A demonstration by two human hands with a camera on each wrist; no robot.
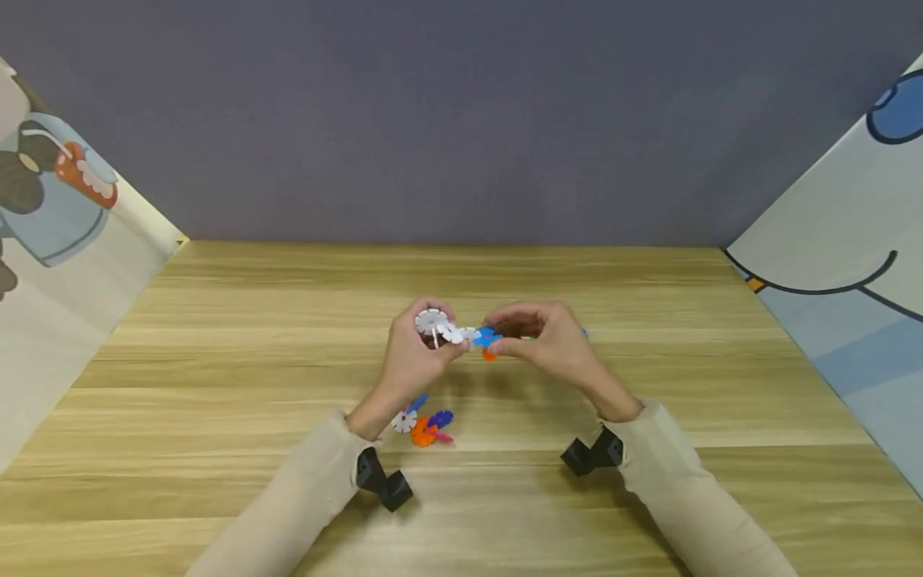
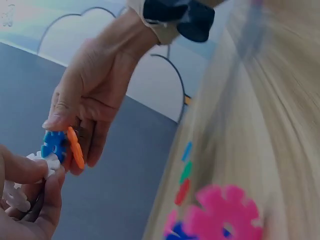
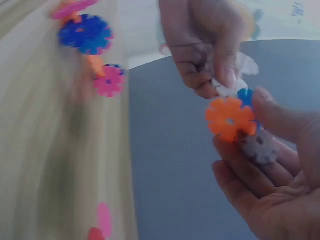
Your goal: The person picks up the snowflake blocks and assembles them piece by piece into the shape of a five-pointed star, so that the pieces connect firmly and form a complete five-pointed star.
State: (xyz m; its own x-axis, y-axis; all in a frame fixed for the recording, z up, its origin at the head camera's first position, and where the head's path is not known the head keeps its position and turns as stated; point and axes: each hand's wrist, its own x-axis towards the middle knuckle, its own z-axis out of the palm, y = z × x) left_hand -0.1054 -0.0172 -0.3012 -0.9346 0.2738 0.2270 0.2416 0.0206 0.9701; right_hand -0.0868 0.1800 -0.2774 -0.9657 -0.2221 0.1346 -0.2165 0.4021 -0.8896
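Observation:
My left hand [image 1: 414, 353] pinches a chain of white notched snowflake discs [image 1: 431, 321] between thumb and fingers. Facing it, my right hand [image 1: 551, 344] pinches a blue snowflake disc [image 1: 486, 336] at its edge. The blue disc meets the end white disc; whether their slots are locked together cannot be made out. An orange disc [image 3: 230, 120] hangs beside the blue one in the right wrist view, with a greyish disc [image 3: 260, 146] under it near the right fingers. Both hands are raised above the table, and fingers cover part of the pieces.
Joined white, orange [image 1: 424, 431], dark blue [image 1: 441, 419] and pink discs lie on the wooden table [image 1: 216, 336] near the left wrist. Red, green [image 2: 186, 171] and blue discs are further along it. A dark grey panel [image 1: 461, 120] stands behind.

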